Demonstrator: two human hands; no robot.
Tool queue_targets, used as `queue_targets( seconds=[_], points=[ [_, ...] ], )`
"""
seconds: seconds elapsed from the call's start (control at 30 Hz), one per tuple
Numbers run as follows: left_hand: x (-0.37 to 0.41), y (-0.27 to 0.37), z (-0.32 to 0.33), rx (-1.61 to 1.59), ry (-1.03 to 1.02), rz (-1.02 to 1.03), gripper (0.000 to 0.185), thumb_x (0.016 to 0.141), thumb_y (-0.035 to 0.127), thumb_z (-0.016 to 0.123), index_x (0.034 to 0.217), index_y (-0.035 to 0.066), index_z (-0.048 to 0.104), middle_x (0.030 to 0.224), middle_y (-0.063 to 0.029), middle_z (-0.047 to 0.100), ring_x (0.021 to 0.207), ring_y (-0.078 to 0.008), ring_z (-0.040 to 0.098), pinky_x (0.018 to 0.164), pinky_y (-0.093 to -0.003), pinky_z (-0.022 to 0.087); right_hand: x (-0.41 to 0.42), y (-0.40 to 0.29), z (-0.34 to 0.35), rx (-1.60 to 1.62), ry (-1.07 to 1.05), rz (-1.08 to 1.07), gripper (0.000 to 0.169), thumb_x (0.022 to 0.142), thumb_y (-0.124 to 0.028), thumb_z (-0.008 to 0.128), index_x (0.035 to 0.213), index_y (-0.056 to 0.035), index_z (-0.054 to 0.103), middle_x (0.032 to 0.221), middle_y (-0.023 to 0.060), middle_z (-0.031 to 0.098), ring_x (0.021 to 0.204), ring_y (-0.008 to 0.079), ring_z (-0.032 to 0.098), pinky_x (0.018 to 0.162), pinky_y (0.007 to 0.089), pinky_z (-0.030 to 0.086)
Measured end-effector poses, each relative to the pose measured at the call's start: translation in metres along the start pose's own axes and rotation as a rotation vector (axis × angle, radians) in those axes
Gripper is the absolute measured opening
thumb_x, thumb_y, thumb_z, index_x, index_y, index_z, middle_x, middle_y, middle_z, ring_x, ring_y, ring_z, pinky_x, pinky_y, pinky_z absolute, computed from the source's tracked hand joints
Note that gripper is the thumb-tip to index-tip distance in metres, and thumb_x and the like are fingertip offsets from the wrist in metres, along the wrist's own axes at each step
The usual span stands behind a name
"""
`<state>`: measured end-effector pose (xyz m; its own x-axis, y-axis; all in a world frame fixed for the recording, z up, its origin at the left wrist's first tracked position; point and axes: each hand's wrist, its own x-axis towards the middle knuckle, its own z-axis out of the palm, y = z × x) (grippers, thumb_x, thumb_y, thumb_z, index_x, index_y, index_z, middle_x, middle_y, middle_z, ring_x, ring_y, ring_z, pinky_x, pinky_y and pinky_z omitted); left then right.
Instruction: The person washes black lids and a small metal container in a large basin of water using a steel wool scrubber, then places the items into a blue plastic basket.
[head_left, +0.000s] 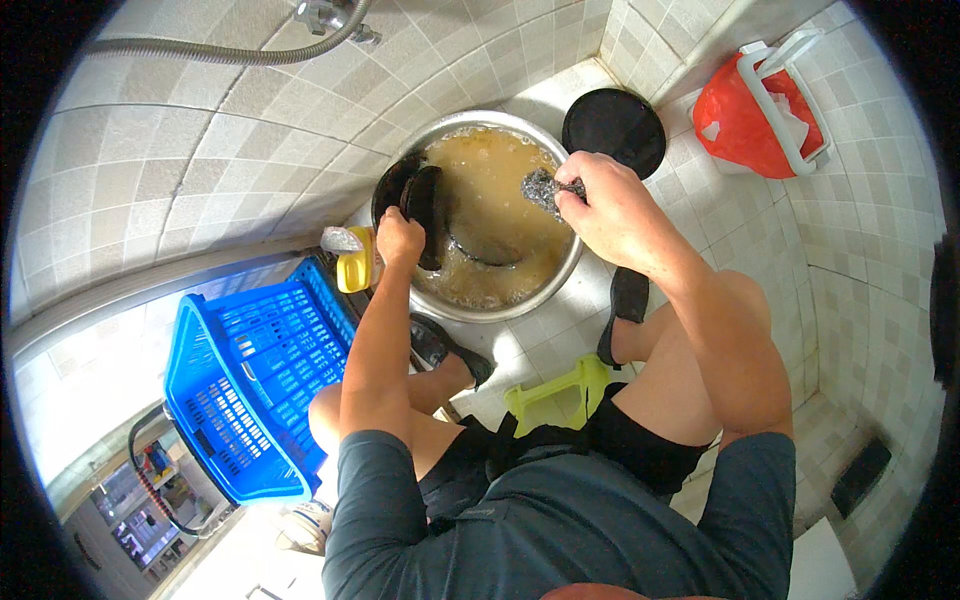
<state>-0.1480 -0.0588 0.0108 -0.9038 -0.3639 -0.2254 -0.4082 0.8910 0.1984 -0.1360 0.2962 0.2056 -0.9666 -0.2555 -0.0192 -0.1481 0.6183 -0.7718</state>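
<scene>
My left hand (400, 238) grips a dark, curved pan-like piece (424, 206) at the left side of a round metal basin (480, 316). Cloudy brown water with bubbles (487, 180) fills the basin. Another dark round piece (394, 184) leans against the basin's left wall, partly behind the gripped one. Under the water shows a dark curved edge (484, 259), its shape mostly hidden. Over the basin's right rim, my right hand (604, 206) is closed around a grey steel wool scrubber (541, 191), held above the water.
A black round pan or lid (613, 133) lies on the tiled floor. Behind it stands a bin with a red bag (739, 120). Left are a yellow-capped container (354, 271) and a blue plastic basket (255, 375). A green stool (559, 394) sits below me; a metal hose (225, 52) crosses the wall.
</scene>
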Motion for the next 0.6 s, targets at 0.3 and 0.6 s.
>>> queue_targets(
  seconds=[0.3,0.6],
  points=[
    [-0.013,0.030,-0.074,0.207,0.074,0.098,0.023,0.082,0.014,0.057,0.098,-0.001,0.063,0.102,-0.0248,0.069,0.096,-0.0434,0.067,0.087,-0.0504,0.054,0.003,-0.013,-0.001,0.011,-0.021,0.037,0.016,0.088,-0.010,0.065,0.098,0.0018,0.061,0.097,0.0214,0.066,0.094,0.0376,0.064,0.084,0.0429,0.050],
    [-0.035,0.025,-0.103,-0.040,0.158,-0.016,0.034,0.077,0.019,0.063,0.102,-0.003,0.069,0.100,-0.0284,0.070,0.098,-0.0443,0.067,0.089,-0.0500,0.053,0.008,-0.023,-0.005,0.026,-0.075,0.085,0.019,0.089,-0.012,0.064,0.099,0.0034,0.063,0.097,0.0222,0.067,0.093,0.0369,0.066,0.085,0.0426,0.051]
  ],
)
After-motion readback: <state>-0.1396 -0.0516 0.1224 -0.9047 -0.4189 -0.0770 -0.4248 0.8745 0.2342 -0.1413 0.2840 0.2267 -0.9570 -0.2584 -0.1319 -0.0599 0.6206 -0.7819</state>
